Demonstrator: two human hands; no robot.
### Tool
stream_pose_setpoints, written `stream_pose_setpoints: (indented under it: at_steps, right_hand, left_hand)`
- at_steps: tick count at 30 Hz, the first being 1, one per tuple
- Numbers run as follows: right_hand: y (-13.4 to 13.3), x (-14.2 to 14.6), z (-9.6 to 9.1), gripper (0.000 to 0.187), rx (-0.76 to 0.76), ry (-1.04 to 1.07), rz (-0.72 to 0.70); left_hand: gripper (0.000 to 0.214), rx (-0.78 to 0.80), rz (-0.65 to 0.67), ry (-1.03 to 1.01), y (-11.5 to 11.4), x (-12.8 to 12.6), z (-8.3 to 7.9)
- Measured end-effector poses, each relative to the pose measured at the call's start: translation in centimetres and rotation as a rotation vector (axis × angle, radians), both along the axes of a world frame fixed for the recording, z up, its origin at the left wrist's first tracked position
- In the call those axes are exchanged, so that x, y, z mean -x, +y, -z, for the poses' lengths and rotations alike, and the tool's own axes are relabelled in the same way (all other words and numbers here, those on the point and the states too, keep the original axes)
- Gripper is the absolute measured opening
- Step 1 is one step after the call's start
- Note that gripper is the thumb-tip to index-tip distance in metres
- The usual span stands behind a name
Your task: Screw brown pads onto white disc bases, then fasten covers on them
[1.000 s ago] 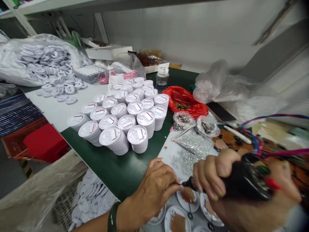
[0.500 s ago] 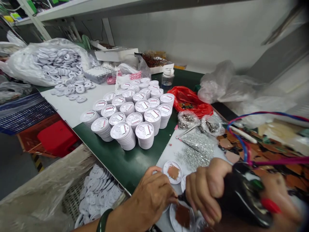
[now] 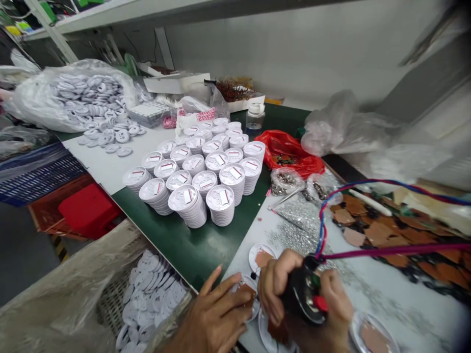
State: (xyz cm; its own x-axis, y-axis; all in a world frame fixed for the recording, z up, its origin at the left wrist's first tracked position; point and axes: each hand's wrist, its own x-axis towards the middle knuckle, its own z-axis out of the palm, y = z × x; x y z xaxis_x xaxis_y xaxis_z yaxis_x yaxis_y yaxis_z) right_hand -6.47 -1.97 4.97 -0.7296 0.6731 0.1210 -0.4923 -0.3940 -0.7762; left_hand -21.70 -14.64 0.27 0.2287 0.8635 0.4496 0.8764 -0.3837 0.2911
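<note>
My right hand [image 3: 271,287] is wrapped around a black electric screwdriver [image 3: 304,294] with a red switch and a cable. Its tip points left, close to a round white plastic cover [image 3: 251,282] holding a brown circuit board [image 3: 246,292]. My left hand [image 3: 211,318] rests at that cover, fingers spread and stretched over its near side. Just behind lies another white cover [image 3: 253,251] with a board. A further cover [image 3: 263,331] is partly hidden under my right hand, and one more [image 3: 356,329] sits at the lower right.
Stacks of white covers [image 3: 191,213] stand on the green mat [image 3: 176,250]. Beyond the hands are a heap of small screws [image 3: 294,235], a red bag [image 3: 275,147] and loose brown boards [image 3: 379,233]. A crate of white discs [image 3: 147,294] stands below the left table edge.
My right hand has brought the screwdriver left and back toward the cover. My left hand has gone from pinched fingers to spread ones. The cover at lower right has come into view.
</note>
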Motion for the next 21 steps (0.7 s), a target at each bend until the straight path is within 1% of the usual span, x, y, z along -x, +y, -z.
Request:
stream_pose_setpoints:
  at_steps: [2,4,6,8,10,13,15,17,19,21]
  right_hand:
    - [-0.3,0.2,0.7,0.056,-0.021,-0.010,0.011]
    - [-0.5,0.3,1.2,0.054,-0.040,-0.030,0.029]
    - [-0.6,0.5,1.3,0.053,-0.077,-0.049,0.013]
    - [-0.6,0.9,1.0,0.054,-0.163,-0.048,-0.045]
    - [-0.7,1.3,0.5,0.054,-0.281,-0.065,-0.093]
    - [-0.9,1.8,-0.1,0.053,-0.397,-0.130,-0.107]
    - [-0.9,1.5,-0.4,0.057,-0.369,-0.156,-0.075]
    - [-0.6,0.7,-1.1,0.062,-0.279,-0.125,0.028]
    - [0.4,-0.5,-2.2,0.067,-0.180,-0.073,0.166]
    - [2.2,-1.6,-3.4,0.066,-0.160,-0.071,0.268]
  left_hand:
    - [0.016,-0.055,-0.035,-0.032,0.0,-0.5,1.4]
    - [0.017,-0.164,-0.078,-0.111,0.1,-1.0,2.8]
    - [0.025,-0.214,-0.086,-0.160,0.2,-1.3,3.6]
    - [0.032,-0.192,-0.029,-0.123,0.4,-1.2,3.8]
    - [0.035,-0.179,0.009,-0.075,0.4,-0.9,3.4]
    - [0.035,-0.171,-0.013,-0.060,0.4,-0.4,2.9]
    - [0.035,-0.164,-0.027,-0.055,0.4,-0.3,2.9]
    - [0.033,-0.182,-0.029,-0.059,0.4,-0.4,3.1]
    - [0.027,-0.196,-0.030,-0.069,0.5,-0.6,3.1]
    - [0.020,-0.204,-0.035,-0.085,0.5,-0.7,2.9]
